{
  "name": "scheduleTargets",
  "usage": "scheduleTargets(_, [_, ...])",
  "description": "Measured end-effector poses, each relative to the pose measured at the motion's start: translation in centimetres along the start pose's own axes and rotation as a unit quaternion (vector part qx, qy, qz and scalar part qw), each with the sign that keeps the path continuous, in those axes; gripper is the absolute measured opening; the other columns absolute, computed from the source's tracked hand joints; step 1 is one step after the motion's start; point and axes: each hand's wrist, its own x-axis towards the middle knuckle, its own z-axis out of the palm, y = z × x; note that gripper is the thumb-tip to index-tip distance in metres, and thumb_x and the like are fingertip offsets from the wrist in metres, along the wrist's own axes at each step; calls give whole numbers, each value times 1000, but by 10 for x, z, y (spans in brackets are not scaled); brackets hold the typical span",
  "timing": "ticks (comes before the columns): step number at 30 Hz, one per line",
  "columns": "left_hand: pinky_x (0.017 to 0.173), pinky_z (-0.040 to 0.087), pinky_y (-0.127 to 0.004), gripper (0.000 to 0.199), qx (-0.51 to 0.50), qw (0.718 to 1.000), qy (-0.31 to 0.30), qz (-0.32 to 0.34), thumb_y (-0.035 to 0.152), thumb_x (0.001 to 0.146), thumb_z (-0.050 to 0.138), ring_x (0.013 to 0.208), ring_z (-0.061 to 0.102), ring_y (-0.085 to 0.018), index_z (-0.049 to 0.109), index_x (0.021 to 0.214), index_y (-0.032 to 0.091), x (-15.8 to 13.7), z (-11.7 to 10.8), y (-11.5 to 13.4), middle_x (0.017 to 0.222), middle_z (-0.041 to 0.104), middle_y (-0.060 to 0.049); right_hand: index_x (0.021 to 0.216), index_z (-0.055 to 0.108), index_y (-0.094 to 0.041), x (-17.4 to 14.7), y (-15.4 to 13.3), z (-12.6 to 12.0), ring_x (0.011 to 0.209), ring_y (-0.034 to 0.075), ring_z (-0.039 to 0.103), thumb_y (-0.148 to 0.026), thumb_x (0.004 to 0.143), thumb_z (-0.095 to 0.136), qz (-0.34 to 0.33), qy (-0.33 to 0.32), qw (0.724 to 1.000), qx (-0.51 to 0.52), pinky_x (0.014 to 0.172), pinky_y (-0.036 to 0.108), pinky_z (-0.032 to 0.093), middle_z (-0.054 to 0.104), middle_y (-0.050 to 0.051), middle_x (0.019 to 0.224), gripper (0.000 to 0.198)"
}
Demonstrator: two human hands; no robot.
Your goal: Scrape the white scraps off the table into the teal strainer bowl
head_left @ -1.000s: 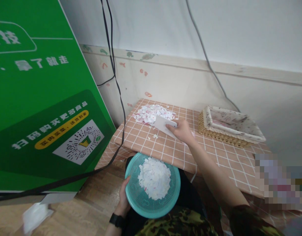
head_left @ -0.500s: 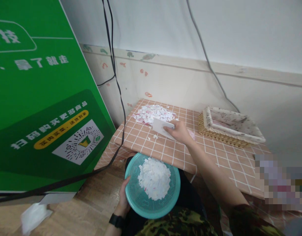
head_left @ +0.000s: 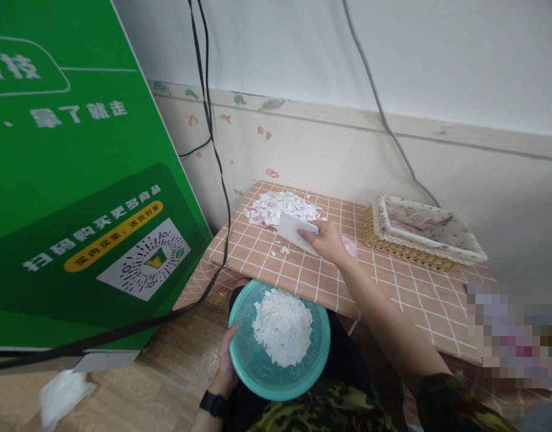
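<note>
My left hand grips the left rim of a round teal plastic basket held at my lap. White paper scraps are heaped inside it. Over the table, my right hand is closed on a flat white scraper, which leans at the front edge of a second pile of paper scraps, white with some pink. A few loose scraps lie on the checked tablecloth in front of the scraper. The fingers of my left hand under the rim are hidden.
A cloth-lined wicker basket stands at the right, against the wall. Something pinkish lies behind my right wrist. A black cable hangs past the table's left corner beside a green printed panel. A white bag lies on the floor.
The scraper and my right hand have shifted very slightly left over the table. My left hand and the teal basket stay in place.
</note>
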Motion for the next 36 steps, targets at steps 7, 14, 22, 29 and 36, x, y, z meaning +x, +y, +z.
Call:
scheduleTargets(7, [76,52,-40,16,-4,1000,-1,-19,28,65,66,78,68,-30,71,75,16,0,1,1,72,74,-5,71,69,-14,2,6,24,54,14,53,-32,76,52,54,46,997,17,50,23,34,63,2,60,25])
scheduleTargets(14, [80,50,-37,15,-15,1000,-6,-15,26,67,65,80,68,-28,71,75,14,-2,2,1,68,73,-5,82,72,-15,-3,1,28,60,16,58,-33,78,52,56,59,996,28,53,24,37,68,3,68,27])
scheduleTargets(22, [77,52,-39,15,-15,1000,0,-18,25,68,64,79,68,-29,71,75,15,-3,3,2,68,73,-5,82,71,-16,-3,-4,22,59,16,59,-29,78,52,44,26,999,6,54,24,37,69,3,70,24])
scheduleTargets(29, [72,52,-38,16,-24,999,-11,-29,26,69,64,73,68,-28,71,77,14,-3,3,1,68,73,-4,69,68,-16,-1,-6,17,56,15,57,-27,76,53,26,19,999,-19,52,24,35,65,3,61,21])
scheduleTargets(36, [72,52,-38,16,-19,999,-14,-25,27,68,64,71,68,-27,71,77,14,-3,3,2,70,73,-5,59,63,-13,11,-6,1,49,11,49,-28,71,58,38,-41,998,19,46,23,33,59,2,55,20])
